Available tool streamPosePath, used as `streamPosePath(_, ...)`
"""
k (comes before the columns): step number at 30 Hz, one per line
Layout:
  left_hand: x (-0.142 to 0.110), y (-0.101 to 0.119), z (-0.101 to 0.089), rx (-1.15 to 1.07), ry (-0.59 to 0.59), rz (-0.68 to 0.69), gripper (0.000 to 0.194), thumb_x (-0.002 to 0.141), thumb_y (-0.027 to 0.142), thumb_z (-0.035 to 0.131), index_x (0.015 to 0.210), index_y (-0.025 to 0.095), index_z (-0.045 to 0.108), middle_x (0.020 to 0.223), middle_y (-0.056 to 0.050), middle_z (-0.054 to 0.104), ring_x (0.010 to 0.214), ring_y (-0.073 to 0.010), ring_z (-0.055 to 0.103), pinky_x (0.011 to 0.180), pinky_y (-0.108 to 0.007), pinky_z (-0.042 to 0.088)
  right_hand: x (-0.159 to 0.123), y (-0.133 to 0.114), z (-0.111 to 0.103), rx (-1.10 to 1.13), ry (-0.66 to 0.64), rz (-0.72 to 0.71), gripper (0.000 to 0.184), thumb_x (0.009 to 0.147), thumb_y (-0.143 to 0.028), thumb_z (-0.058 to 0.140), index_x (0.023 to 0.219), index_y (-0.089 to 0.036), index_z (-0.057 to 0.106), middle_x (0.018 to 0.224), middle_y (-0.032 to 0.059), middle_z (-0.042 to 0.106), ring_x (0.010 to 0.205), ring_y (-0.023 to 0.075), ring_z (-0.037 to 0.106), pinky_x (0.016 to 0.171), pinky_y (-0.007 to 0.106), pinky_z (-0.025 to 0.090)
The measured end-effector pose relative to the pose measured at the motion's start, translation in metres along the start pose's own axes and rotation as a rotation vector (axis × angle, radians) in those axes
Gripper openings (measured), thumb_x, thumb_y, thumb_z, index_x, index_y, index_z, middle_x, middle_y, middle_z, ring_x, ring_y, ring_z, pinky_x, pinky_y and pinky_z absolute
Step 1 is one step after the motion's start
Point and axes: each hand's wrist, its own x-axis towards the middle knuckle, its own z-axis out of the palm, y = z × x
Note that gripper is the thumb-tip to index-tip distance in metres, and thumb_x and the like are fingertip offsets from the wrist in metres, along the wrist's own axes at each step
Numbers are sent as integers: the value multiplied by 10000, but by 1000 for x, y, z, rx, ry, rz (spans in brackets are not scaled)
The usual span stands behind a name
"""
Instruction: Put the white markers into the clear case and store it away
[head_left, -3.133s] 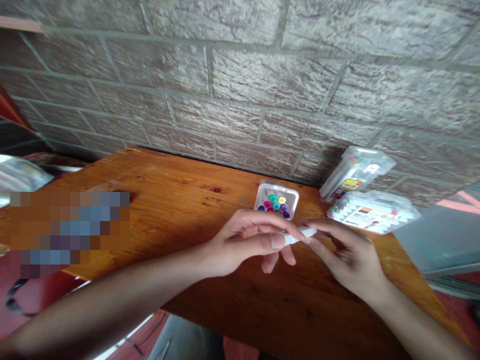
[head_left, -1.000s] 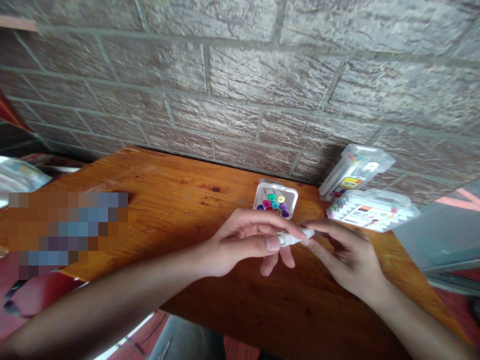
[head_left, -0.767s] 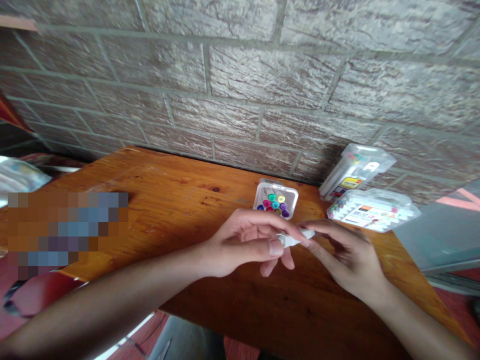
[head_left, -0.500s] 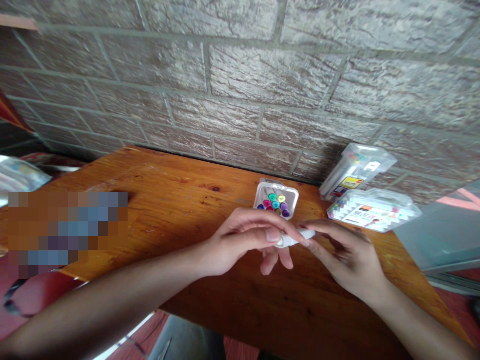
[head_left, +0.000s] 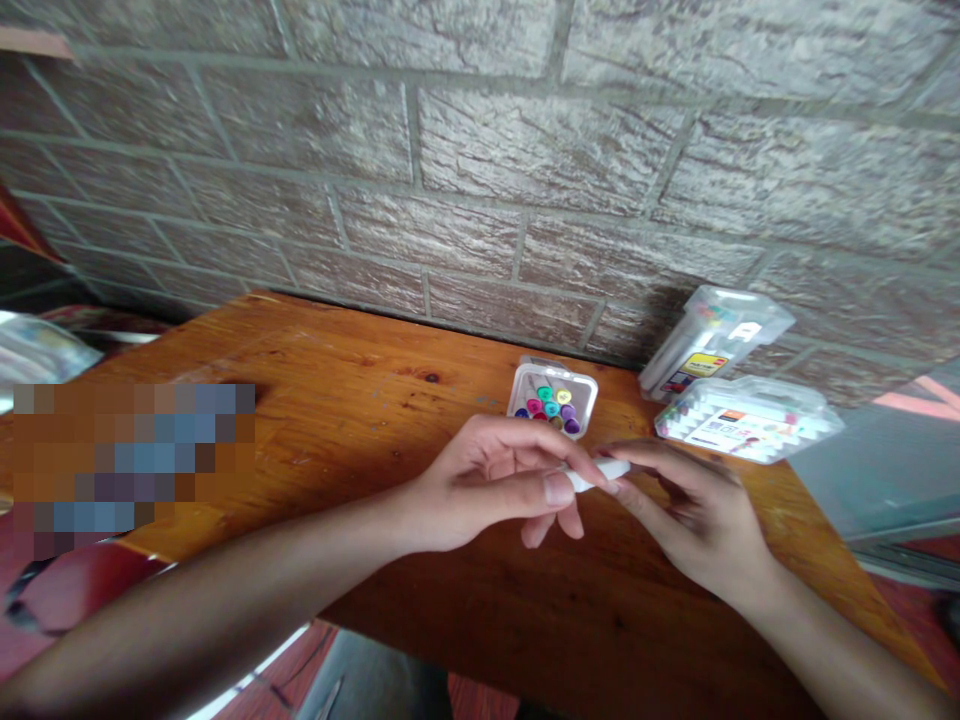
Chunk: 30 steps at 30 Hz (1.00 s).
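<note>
Above the table's near half, both hands meet at a small white object [head_left: 598, 474], longish with a smooth surface, whose kind I cannot make out. My left hand [head_left: 502, 480] pinches its left end between thumb and index finger, and the other fingers curl below. At the right end, the thumb and fingertips of my right hand [head_left: 701, 515] close on it. Just behind my left hand stands a small clear plastic box [head_left: 592, 385] holding several round colourful pieces, partly hidden by that hand.
Against the stone-block wall [head_left: 480, 130], a clear upright case [head_left: 686, 345] with a yellow label stands on the wooden table [head_left: 337, 380]. In front of it lies a flat clear case [head_left: 750, 420] of coloured items. A pixelated patch covers the table's left side.
My left thumb has slid slightly right along the white object, covering more of its left end. The right hand stays nearly still.
</note>
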Motion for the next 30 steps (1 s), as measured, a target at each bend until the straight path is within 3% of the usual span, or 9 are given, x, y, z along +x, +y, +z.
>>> streamPosePath(10, -1, -3, -3, -57, 10, -6, 286, 982, 356, 683, 1155, 156, 795, 886, -128, 790, 665, -167, 706, 555, -238, 532, 1, -2, 0, 15, 9, 11, 227, 938, -191, 756, 1159, -241, 739, 1041, 58, 818, 882, 209, 799, 795, 286, 639)
streamPosePath(18, -3, -1, -5, -28, -33, -23, 311, 960, 344, 711, 1209, 168, 771, 928, -125, 789, 608, -124, 624, 586, -242, 521, 0, -1, 0, 17, -1, 11, 224, 942, -187, 759, 1159, -237, 736, 1037, 57, 814, 883, 202, 792, 801, 281, 631)
streamPosePath(30, -3, -2, -4, -17, -5, -15, 307, 953, 365, 720, 1174, 161, 780, 885, -127, 789, 618, -144, 640, 572, -251, 525, 0, -1, 0, -2, -14, 3, 205, 956, -210, 746, 1160, -228, 733, 1041, 81, 816, 893, 224, 796, 796, 313, 643)
